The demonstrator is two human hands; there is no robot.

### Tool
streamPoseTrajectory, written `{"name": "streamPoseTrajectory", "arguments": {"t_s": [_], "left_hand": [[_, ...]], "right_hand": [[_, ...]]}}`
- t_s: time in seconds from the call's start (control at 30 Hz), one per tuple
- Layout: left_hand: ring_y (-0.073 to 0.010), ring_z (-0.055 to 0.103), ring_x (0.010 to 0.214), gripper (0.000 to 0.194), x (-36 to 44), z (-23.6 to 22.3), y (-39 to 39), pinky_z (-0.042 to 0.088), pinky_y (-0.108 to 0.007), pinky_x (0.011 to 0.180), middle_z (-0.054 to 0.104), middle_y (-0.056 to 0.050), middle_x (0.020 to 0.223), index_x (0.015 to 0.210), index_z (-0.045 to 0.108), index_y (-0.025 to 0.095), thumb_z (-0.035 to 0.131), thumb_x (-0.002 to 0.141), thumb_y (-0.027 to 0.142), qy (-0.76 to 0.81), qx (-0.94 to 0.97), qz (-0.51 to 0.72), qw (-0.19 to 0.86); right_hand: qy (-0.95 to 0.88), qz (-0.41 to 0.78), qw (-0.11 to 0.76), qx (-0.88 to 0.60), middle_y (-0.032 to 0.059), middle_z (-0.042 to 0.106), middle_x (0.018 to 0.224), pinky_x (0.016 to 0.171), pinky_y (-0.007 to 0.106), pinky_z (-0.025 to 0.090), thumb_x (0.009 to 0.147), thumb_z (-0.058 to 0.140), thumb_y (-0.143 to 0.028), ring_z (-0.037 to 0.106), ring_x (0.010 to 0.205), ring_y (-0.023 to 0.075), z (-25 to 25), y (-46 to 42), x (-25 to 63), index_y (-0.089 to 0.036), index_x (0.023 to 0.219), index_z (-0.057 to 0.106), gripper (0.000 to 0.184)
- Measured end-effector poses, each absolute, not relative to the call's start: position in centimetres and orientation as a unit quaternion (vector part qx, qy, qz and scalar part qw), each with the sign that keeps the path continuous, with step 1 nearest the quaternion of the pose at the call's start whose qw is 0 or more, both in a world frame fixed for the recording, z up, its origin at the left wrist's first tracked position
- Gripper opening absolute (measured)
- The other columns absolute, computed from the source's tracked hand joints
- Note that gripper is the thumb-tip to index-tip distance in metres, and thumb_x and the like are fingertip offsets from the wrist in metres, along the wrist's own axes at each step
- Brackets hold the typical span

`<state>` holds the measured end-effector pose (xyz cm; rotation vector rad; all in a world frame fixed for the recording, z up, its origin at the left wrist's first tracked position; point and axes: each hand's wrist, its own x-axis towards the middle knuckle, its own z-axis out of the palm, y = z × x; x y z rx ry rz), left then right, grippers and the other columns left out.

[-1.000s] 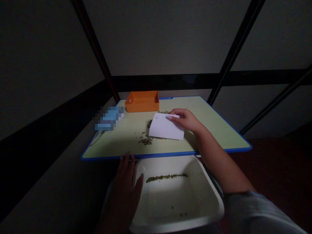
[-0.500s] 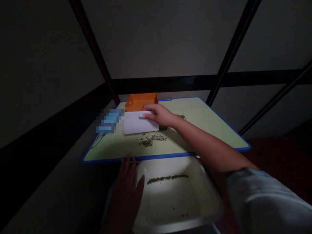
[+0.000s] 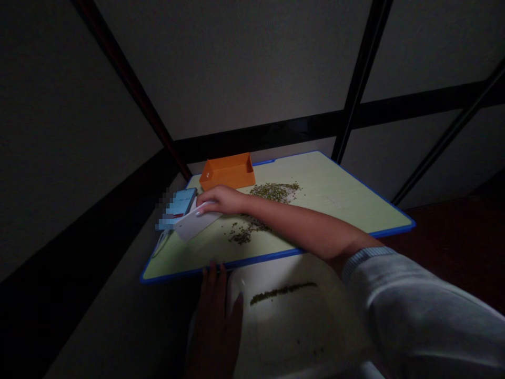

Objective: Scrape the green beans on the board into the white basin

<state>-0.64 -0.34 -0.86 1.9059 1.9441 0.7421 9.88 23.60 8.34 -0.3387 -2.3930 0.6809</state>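
Note:
My right hand [image 3: 221, 200] is closed on a thin white card [image 3: 195, 223], thumb on its near face. The card is tilted above the left part of the light green tabletop [image 3: 335, 205]. Small greenish-brown grains [image 3: 274, 192] lie in a loose pile beyond my right forearm. More grains [image 3: 240, 234] are scattered nearer, partly hidden by the arm. Low at the table's front edge, my left hand [image 3: 215, 316] grips the left side of a whitish basin [image 3: 300, 326], thumb over its rim. A line of grains [image 3: 282, 292] runs across the inside of the basin.
An orange open box [image 3: 229, 171] stands at the table's back left. Left of the card is a light blue, partly blurred item [image 3: 181, 200] with a white cord [image 3: 160, 243]. A blue rim [image 3: 268, 259] edges the table. Panelled walls [image 3: 256, 68] rise behind and to the left.
My right hand has carried the white card leftward, off the grains and towards the blue item, and the card has tilted. More of the far pile shows. My left hand stays at the basin.

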Motion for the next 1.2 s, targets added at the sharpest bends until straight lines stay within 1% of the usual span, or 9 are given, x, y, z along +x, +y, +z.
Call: {"name": "streamPoseTrajectory", "arguments": {"t_s": [0.2, 0.33, 0.43, 0.6, 0.7, 0.8, 0.9, 1.07, 1.2], "left_hand": [[-0.0203, 0.009, 0.143, 0.060, -0.2, 0.4, -0.6, 0.016, -0.046, 0.116, 0.019, -0.010, 0.155, 0.139, 0.030, 0.012, 0.031, 0.088, 0.043, 0.687, 0.665, 0.237, 0.173], [-0.0198, 0.011, 0.143, 0.058, -0.4, 0.2, -0.7, 0.018, -0.045, 0.115, 0.021, -0.008, 0.155, 0.139, 0.031, 0.017, 0.033, 0.087, 0.043, 0.678, 0.668, 0.261, 0.165], [-0.0195, 0.012, 0.143, 0.058, -0.6, -0.4, -0.6, 0.021, -0.045, 0.115, 0.020, -0.007, 0.155, 0.140, 0.030, 0.020, 0.034, 0.087, 0.043, 0.677, 0.668, 0.260, 0.166], [-0.0213, 0.006, 0.144, 0.062, -0.4, -1.6, -0.6, 0.020, -0.046, 0.115, 0.001, -0.007, 0.158, 0.144, 0.019, 0.023, 0.036, 0.087, 0.044, 0.700, 0.647, 0.281, 0.109], [-0.0228, -0.003, 0.143, 0.069, -0.4, -1.6, -0.6, 0.013, -0.047, 0.116, -0.005, -0.012, 0.157, 0.145, 0.011, 0.017, 0.036, 0.087, 0.045, 0.720, 0.628, 0.282, 0.091], [-0.0229, -0.008, 0.142, 0.075, -0.7, -1.3, -0.4, 0.009, -0.046, 0.117, -0.007, -0.015, 0.157, 0.145, 0.006, 0.012, 0.036, 0.086, 0.048, 0.720, 0.633, 0.255, 0.128], [-0.0227, -0.007, 0.142, 0.074, -1.0, -1.1, -0.3, 0.008, -0.045, 0.117, -0.007, -0.013, 0.157, 0.145, 0.006, 0.012, 0.034, 0.086, 0.047, 0.713, 0.638, 0.248, 0.150], [-0.0222, -0.003, 0.142, 0.071, -1.2, -1.4, -0.2, 0.010, -0.045, 0.117, -0.001, -0.011, 0.157, 0.145, 0.010, 0.015, 0.035, 0.086, 0.046, 0.704, 0.647, 0.251, 0.149], [-0.0218, -0.002, 0.142, 0.071, -1.9, -1.9, -0.1, 0.010, -0.046, 0.117, 0.000, -0.010, 0.157, 0.145, 0.009, 0.018, 0.038, 0.086, 0.044, 0.694, 0.661, 0.243, 0.152]], "right_hand": [[-0.901, 0.274, 0.307, -0.136, 0.0002, 0.060, 0.077, 0.069, 0.021, 0.033, 0.080, 0.064, -0.030, 0.053, 0.076, 0.0126, 7.8, 23.4, 10.4, -0.013, 0.083, 0.064, 0.017], [-0.904, 0.283, 0.286, -0.145, 0.0000, 0.061, 0.077, 0.069, 0.021, 0.034, 0.079, 0.066, -0.026, 0.052, 0.075, 0.0120, 8.1, 23.3, 11.1, -0.013, 0.081, 0.064, 0.014], [-0.906, 0.289, 0.276, -0.140, -0.0008, 0.059, 0.073, 0.068, 0.021, 0.035, 0.079, 0.065, -0.027, 0.052, 0.071, 0.0113, 8.3, 22.9, 11.9, -0.012, 0.079, 0.064, 0.015], [-0.902, 0.308, 0.271, -0.134, -0.0006, 0.060, 0.072, 0.068, 0.021, 0.036, 0.081, 0.063, -0.030, 0.052, 0.070, 0.0106, 8.0, 22.0, 13.5, -0.011, 0.079, 0.065, 0.019], [-0.896, 0.330, 0.263, -0.136, -0.0001, 0.061, 0.072, 0.069, 0.021, 0.038, 0.080, 0.064, -0.026, 0.053, 0.071, 0.0101, 7.6, 21.6, 14.3, -0.011, 0.079, 0.066, 0.016], [-0.885, 0.362, 0.257, -0.138, 0.0007, 0.063, 0.073, 0.069, 0.021, 0.039, 0.078, 0.066, -0.025, 0.055, 0.071, 0.0101, 7.3, 21.5, 14.9, -0.010, 0.080, 0.067, 0.014], [-0.870, 0.397, 0.259, -0.136, 0.0017, 0.064, 0.074, 0.071, 0.022, 0.041, 0.077, 0.067, -0.024, 0.056, 0.072, 0.0104, 7.0, 21.5, 15.6, -0.010, 0.080, 0.068, 0.014], [-0.850, 0.431, 0.269, -0.142, 0.0010, 0.064, 0.073, 0.071, 0.023, 0.042, 0.074, 0.068, -0.021, 0.056, 0.072, 0.0105, 6.6, 21.8, 16.7, -0.010, 0.079, 0.068, 0.012], [-0.850, 0.444, 0.246, -0.140, 0.0005, 0.063, 0.075, 0.072, 0.023, 0.042, 0.075, 0.067, -0.019, 0.055, 0.072, 0.0102, 6.8, 21.9, 17.3, -0.010, 0.080, 0.067, 0.011]]}}
